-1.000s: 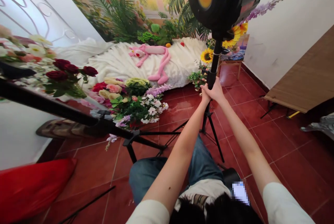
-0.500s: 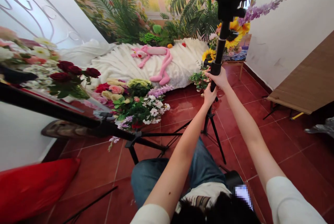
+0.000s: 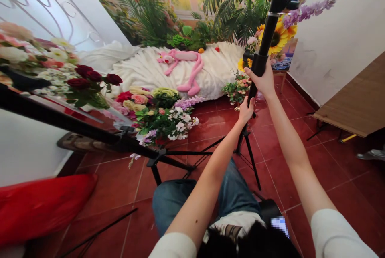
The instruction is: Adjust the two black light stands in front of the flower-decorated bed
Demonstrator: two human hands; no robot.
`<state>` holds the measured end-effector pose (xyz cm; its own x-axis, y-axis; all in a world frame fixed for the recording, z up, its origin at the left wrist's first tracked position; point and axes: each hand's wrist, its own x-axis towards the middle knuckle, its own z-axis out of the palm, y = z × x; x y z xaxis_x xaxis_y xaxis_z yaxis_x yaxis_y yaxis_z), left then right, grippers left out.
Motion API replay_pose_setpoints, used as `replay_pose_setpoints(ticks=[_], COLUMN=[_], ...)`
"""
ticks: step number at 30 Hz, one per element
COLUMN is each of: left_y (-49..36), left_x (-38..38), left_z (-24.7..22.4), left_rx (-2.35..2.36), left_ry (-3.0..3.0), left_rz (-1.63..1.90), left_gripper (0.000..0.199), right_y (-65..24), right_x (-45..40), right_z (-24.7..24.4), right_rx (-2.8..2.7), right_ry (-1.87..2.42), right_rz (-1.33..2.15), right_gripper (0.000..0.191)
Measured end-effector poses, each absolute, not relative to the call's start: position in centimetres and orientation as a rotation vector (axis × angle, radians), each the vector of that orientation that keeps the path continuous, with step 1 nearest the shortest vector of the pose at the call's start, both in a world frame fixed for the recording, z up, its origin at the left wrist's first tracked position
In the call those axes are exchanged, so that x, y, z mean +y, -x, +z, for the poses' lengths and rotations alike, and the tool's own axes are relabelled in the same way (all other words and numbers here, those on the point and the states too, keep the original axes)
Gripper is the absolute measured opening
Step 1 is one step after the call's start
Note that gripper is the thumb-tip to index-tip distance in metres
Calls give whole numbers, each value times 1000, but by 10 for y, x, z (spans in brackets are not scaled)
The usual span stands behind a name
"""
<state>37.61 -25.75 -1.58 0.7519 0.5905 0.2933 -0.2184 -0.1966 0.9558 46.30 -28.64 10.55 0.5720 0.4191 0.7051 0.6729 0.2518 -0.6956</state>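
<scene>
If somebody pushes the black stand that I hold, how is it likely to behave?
The black stand is probably stiff: its pole looks straight. It may tip if pushed high, being tall above thin legs. Its surface looks smooth, so it could be somewhat slippery.

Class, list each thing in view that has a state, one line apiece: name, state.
Black pole, gripped
Left hand, closed around it, lower
Right hand, closed around it, higher
Stand legs, spread
White blanket, draped in folds
Pink plush toy, lying on it
Dark red roses, open
Large sunflower, open
</scene>
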Motion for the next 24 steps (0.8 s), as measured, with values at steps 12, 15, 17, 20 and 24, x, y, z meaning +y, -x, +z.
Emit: replay_pose_setpoints(ticks=[12,15,17,20,24], left_y=[-384,-384,-383,-383,-383], left_x=[-254,-253,-251,-247,-246], left_z=[-24,-22,-21,-21,-23], left_rx=[268,282,259,211,191], left_ry=[-1639,-1641,-1634,-1628,-1628], left_rz=[799,774,743,690,698], left_gripper=[44,43,42,42,44], right_y=[-395,-394,-394,-394,-381], right_x=[-394,-394,-387,-370,-353], right_z=[12,-7,-18,-29,-32], right_rx=[-866,-843,-809,-593,-237], right_ry=[2002,2085,1992,1736,1265], right_rz=[14,37,52,223,660], right_gripper=[30,38,44,50,43])
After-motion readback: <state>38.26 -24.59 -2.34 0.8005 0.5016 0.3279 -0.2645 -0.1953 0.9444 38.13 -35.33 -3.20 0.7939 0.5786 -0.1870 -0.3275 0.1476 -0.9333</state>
